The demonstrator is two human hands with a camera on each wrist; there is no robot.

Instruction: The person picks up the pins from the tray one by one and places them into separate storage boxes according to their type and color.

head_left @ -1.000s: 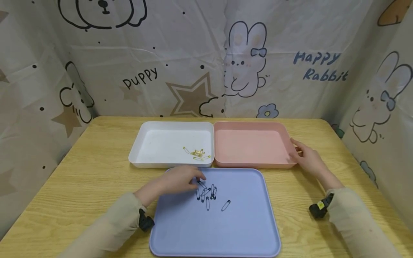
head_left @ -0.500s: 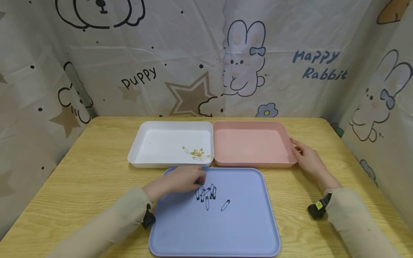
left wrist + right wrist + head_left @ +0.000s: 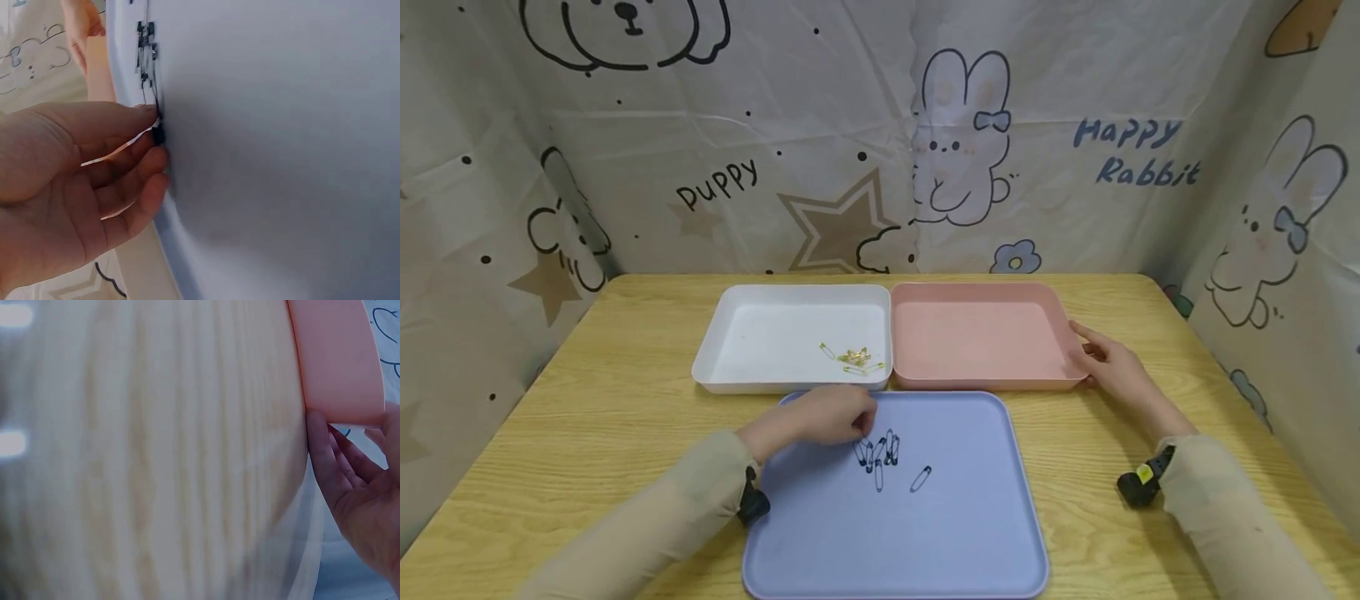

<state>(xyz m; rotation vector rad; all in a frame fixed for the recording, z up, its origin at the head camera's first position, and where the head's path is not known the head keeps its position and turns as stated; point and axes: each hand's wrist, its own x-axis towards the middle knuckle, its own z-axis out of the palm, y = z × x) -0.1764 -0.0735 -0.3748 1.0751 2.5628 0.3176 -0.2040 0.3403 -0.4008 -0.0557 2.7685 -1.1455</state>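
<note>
Hands: two, both bare.
Left hand (image 3: 829,414): over the far part of the blue tray, thumb and fingertips together, pinching one pin (image 3: 158,133) at its black head.
Right hand (image 3: 1114,372): well to the right of the other, fingers apart, thumb and fingertips touching the pink tray's outer end.
Black pins (image 3: 869,458): at least seven show; about five overlap just beside the left hand's fingertips, one lies just nearer the person, and one lies alone farther to that hand's right. Overlap and the hand prevent an exact count.
Yellow pins (image 3: 855,357): beyond the left hand; three lie at the edge of one small heap, whose number I cannot tell.
Trays: three. Blue tray (image 3: 925,542) under the left hand; white tray (image 3: 775,333) just beyond it; pink tray (image 3: 981,333) left of the right hand, its side touching the white one.
Wrist cameras (image 3: 1138,489): two, one behind each hand.
Desk (image 3: 610,375): one, wooden, under all three trays.
</note>
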